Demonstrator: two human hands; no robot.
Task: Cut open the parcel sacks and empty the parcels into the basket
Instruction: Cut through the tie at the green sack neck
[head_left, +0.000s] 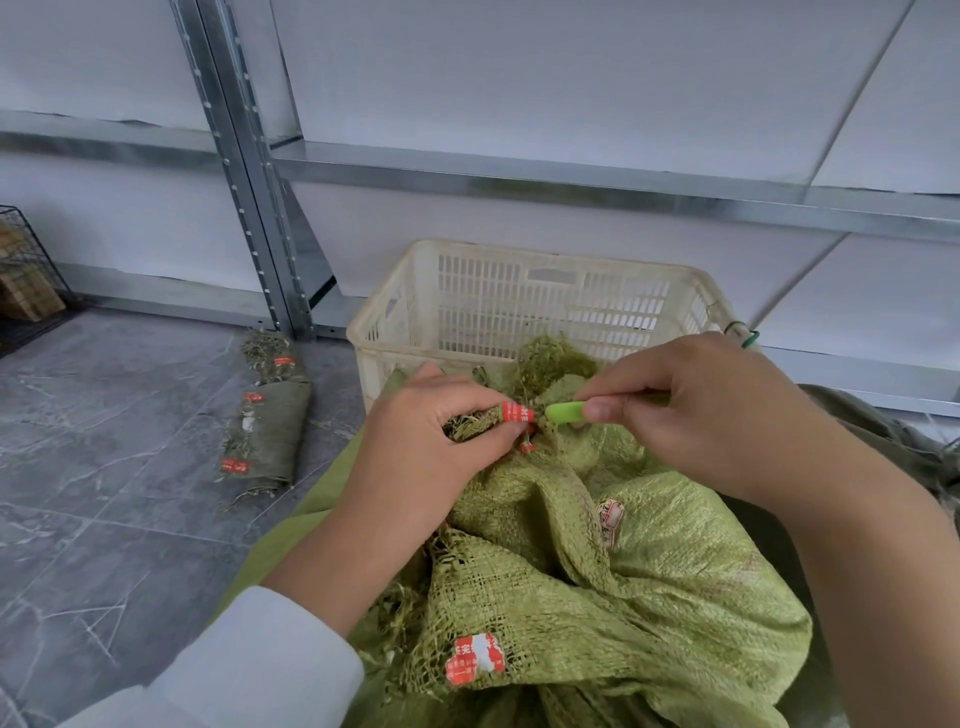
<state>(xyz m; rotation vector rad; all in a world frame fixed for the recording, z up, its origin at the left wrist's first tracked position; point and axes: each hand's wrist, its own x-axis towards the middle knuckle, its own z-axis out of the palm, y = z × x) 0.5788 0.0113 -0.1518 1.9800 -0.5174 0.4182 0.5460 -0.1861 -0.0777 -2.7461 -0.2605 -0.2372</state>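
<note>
A green woven parcel sack (649, 561) lies bunched in front of me, frayed in places and bearing red-and-white labels. My left hand (431, 441) grips its gathered neck, which is bound with a red-and-white seal tag (517, 413). My right hand (696, 410) pinches a small bright green cutter (563, 413), whose tip touches the neck just right of the tag. Behind the sack stands a cream slatted plastic basket (467, 296); its visible inside shows no parcels. The sack's contents are hidden.
Folded green sacks (270, 421) with red tags lie on the grey marble floor at the left. Metal shelving (260, 208) runs along the wall behind the basket. A black wire crate (26, 280) stands at the far left. Dark sack fabric (893, 431) sits at the right.
</note>
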